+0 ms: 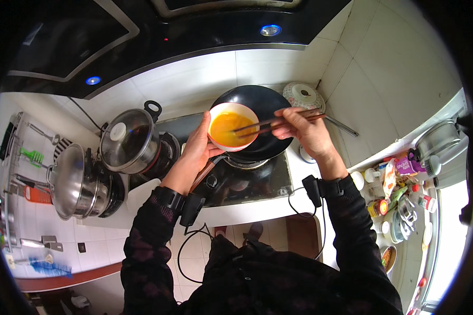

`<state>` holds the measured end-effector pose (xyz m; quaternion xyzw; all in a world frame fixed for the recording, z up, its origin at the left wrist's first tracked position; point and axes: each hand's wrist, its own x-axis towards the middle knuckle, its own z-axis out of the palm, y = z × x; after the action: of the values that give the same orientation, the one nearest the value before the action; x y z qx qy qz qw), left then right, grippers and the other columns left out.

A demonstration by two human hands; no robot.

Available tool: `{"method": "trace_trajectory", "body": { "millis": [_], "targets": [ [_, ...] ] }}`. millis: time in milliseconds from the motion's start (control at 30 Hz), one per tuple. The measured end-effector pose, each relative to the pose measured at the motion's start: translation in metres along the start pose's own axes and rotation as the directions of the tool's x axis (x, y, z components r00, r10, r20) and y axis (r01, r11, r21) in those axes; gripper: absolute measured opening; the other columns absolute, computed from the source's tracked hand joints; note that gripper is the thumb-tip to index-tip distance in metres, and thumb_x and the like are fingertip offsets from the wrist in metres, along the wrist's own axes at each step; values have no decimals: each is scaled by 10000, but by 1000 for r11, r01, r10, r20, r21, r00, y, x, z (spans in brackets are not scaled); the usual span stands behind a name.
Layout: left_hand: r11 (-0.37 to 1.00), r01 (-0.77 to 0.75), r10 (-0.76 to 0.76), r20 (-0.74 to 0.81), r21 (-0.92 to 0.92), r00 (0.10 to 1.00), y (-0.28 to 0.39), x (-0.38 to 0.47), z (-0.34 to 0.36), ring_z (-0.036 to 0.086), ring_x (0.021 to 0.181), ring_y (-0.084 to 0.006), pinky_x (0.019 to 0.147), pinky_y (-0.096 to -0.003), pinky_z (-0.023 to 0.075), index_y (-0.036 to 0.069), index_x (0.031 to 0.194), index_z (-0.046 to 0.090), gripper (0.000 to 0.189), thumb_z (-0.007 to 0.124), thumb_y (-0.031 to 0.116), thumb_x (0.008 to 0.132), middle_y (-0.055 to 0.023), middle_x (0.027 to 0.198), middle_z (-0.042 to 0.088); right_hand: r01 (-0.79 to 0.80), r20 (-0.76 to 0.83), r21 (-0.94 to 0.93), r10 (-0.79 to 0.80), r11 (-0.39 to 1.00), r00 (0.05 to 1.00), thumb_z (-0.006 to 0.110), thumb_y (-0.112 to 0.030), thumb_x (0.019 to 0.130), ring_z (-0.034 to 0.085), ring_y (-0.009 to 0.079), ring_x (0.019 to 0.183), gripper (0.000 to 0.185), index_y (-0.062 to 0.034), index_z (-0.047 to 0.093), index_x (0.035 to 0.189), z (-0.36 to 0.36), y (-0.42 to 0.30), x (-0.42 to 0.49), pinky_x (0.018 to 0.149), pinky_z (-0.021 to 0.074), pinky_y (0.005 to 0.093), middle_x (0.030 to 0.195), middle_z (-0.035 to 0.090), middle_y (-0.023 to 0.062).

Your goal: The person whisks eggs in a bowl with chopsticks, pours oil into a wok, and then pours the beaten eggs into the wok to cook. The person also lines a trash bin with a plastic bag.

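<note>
My left hand (199, 147) grips the side of a white bowl (236, 148) with a red rim, tilted above a black wok (276, 104). Yellow beaten egg (224, 128) fills much of the bowl. In my right hand (305, 132) is a pair of dark chopsticks (266, 125), their tips dipped in the egg. The wok rests on the right burner of a black glass gas cooktop (256, 185). Its brown handle (202, 177) points toward me, partly hidden behind my left hand.
A glass-lidded pot (130, 141) stands on the left burner, beside a domed steel steamer (73, 183). Overhead juts a black range hood (205, 29). Behind the wok sits a floral lidded dish (303, 96). Jars (377, 207) and packets crowd the right ledge. Cables hang from both wrist devices (192, 209).
</note>
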<state>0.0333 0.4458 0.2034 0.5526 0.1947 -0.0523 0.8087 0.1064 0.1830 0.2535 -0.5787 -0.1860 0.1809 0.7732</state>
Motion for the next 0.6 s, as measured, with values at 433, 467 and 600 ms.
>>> {"method": "trace_trajectory", "body": {
  "millis": [433,467,600],
  "targets": [
    [998,38,-34,-85,48,996,-9,12,12,581,1063,-301,885,-452,470,131,1360,395,773,471,692,833,-132,1282,500,27,-121,114,-13,993,993,534,-170,949,685,213,691,249,55,622,1010,-18,8,-2,634,574,290,855,681,168],
    [998,49,-46,-91,32,995,-9,13,13,581,1064,-302,884,-450,472,131,1360,395,772,472,691,833,-131,1282,501,-15,-86,81,22,997,996,532,-170,950,685,213,694,250,55,620,1012,-18,8,-2,637,575,292,854,681,168],
    [995,22,-15,-67,97,998,-9,17,14,582,1066,-297,878,-443,476,133,1356,399,770,474,691,831,-127,1275,510,-36,-48,111,41,993,998,530,-162,949,680,206,702,235,44,616,1023,-19,10,-2,652,575,285,862,677,159]
  ]
}}
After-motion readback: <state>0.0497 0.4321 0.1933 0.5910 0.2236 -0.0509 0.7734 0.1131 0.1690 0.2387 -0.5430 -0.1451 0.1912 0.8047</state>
